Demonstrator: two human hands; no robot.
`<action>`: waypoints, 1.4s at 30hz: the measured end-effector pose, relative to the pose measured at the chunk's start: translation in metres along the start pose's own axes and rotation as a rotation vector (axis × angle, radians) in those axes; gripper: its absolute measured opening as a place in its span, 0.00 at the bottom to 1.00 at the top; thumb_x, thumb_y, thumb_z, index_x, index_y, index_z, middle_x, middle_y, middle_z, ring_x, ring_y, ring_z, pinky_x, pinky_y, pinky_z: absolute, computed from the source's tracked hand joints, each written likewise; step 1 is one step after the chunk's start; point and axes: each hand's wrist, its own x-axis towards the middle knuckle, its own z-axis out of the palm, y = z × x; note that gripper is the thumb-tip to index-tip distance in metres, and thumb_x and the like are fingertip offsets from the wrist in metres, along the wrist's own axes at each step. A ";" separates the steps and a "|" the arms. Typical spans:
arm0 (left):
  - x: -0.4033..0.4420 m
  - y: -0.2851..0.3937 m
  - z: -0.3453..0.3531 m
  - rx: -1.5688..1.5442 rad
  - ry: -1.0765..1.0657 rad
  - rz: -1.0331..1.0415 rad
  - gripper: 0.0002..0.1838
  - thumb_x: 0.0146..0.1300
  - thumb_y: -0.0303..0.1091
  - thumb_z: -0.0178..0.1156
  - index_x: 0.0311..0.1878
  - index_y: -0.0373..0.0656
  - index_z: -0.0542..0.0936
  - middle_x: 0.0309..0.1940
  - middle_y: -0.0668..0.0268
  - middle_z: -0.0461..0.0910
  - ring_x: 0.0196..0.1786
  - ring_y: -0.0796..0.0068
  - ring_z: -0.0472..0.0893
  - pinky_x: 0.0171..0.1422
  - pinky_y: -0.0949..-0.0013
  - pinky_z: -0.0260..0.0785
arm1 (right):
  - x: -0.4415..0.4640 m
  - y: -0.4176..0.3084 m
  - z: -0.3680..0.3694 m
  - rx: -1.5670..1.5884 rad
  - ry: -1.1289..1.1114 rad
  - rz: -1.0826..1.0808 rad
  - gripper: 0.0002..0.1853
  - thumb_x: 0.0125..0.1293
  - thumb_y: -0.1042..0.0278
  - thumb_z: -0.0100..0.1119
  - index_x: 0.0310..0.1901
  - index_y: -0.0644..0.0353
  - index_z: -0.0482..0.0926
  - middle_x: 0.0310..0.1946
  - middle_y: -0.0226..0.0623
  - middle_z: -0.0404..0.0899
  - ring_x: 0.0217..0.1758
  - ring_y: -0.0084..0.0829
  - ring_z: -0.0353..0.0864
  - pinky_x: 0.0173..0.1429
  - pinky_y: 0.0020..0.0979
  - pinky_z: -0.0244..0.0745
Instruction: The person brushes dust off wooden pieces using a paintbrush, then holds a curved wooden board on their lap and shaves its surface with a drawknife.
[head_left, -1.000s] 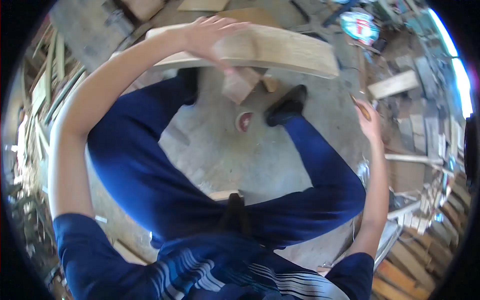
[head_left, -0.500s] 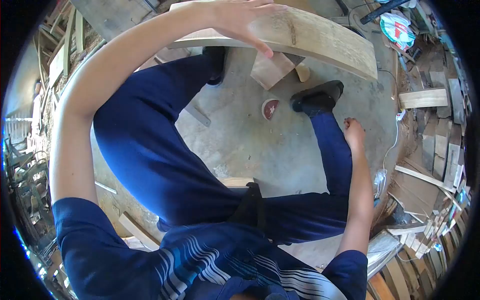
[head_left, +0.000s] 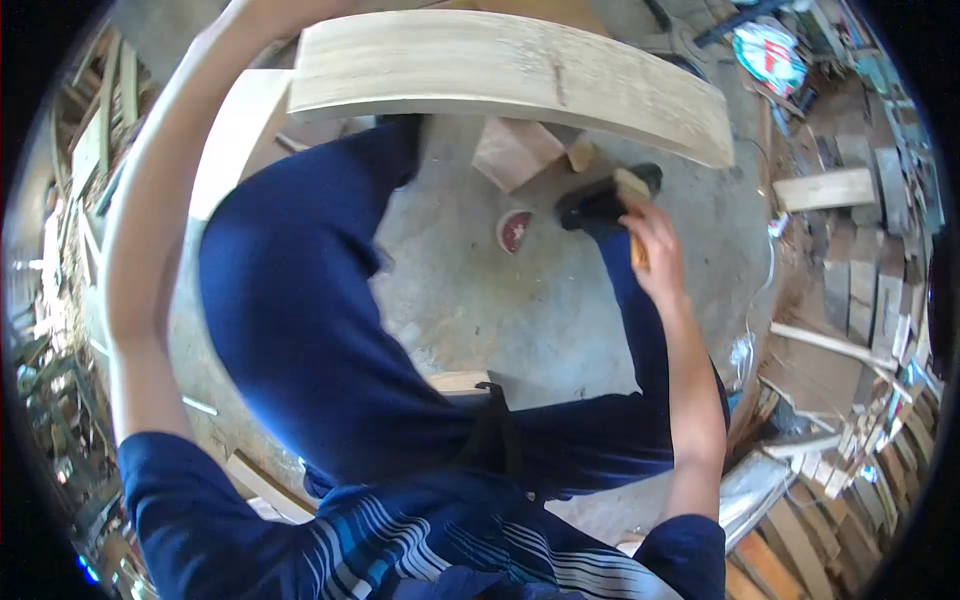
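Note:
A thick, curved pale board [head_left: 510, 65] spans the top of the head view, above my feet. Another pale board [head_left: 235, 135] slants down from its left end, beside my left forearm. That forearm runs up past the top edge, and the hand itself is out of sight. Over my right shoe, my right hand [head_left: 652, 245] is closed around a small wooden object [head_left: 630, 185], with an orange part showing below the fingers. A wood block [head_left: 515, 152] and a red and white round piece [head_left: 514, 231] lie on the floor between my feet.
Stacked wood offcuts [head_left: 865, 270] line the right side, with a white and green bag [head_left: 769, 57] at upper right. A white cord [head_left: 768, 275] trails down near them. More scrap lumber [head_left: 95, 130] is piled at the left. A short board [head_left: 265, 485] lies by my left hip.
My left hand has left the curved board's top and gone out of view. The slanting board now shows more at left. My right hand has moved inward, and its wooden object is more visible.

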 end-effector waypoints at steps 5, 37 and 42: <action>-0.154 -0.081 0.013 -0.607 0.075 -0.382 0.18 0.76 0.41 0.49 0.42 0.37 0.82 0.28 0.65 0.80 0.29 0.73 0.82 0.40 0.69 0.77 | 0.007 -0.051 0.083 0.120 -0.288 -0.216 0.22 0.51 0.80 0.68 0.51 0.53 0.82 0.68 0.39 0.72 0.73 0.46 0.69 0.72 0.46 0.69; -0.340 -0.188 0.189 -0.659 0.219 -0.582 0.17 0.71 0.35 0.57 0.54 0.31 0.80 0.41 0.57 0.85 0.37 0.71 0.87 0.41 0.65 0.82 | 0.002 -0.157 0.073 0.226 -0.521 -0.063 0.18 0.66 0.69 0.61 0.57 0.59 0.78 0.58 0.40 0.78 0.62 0.42 0.78 0.65 0.44 0.74; -0.307 -0.108 0.030 -0.148 -0.254 -0.590 0.08 0.66 0.30 0.64 0.40 0.32 0.81 0.30 0.54 0.83 0.30 0.68 0.85 0.36 0.63 0.74 | 0.023 -0.166 0.039 0.279 -0.363 -0.072 0.16 0.66 0.67 0.62 0.54 0.59 0.80 0.55 0.38 0.79 0.62 0.39 0.78 0.63 0.41 0.75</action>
